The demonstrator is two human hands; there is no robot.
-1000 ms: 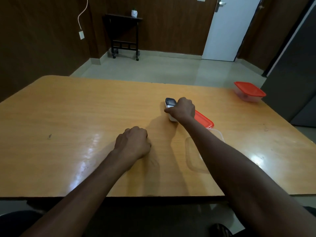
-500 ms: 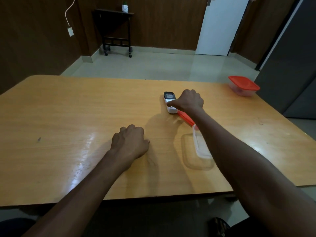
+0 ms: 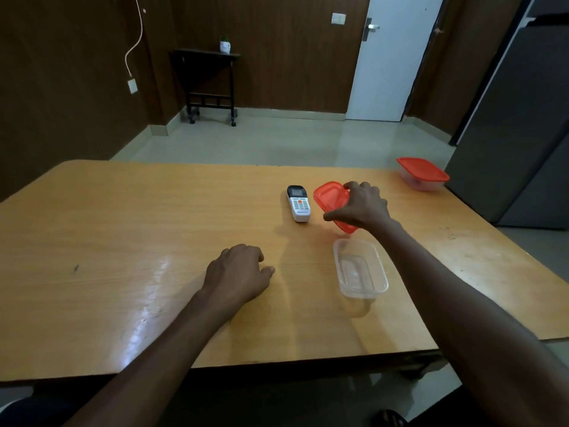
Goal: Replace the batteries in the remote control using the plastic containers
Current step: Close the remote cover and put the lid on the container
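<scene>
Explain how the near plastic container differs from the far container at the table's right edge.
The near container is open, without a lid; the far container has its red lid on. The near one looks empty; the far one's contents cannot be told. Both are clear, rectangular tubs on the table.

there was one remote control (image 3: 298,204) on the one wooden table (image 3: 123,241), two clear plastic containers, an open one (image 3: 360,269) and a lidded one (image 3: 422,174), two red lids, one loose (image 3: 331,198), one fitted (image 3: 421,170), and two hands, left (image 3: 238,272) and right (image 3: 361,208)
</scene>
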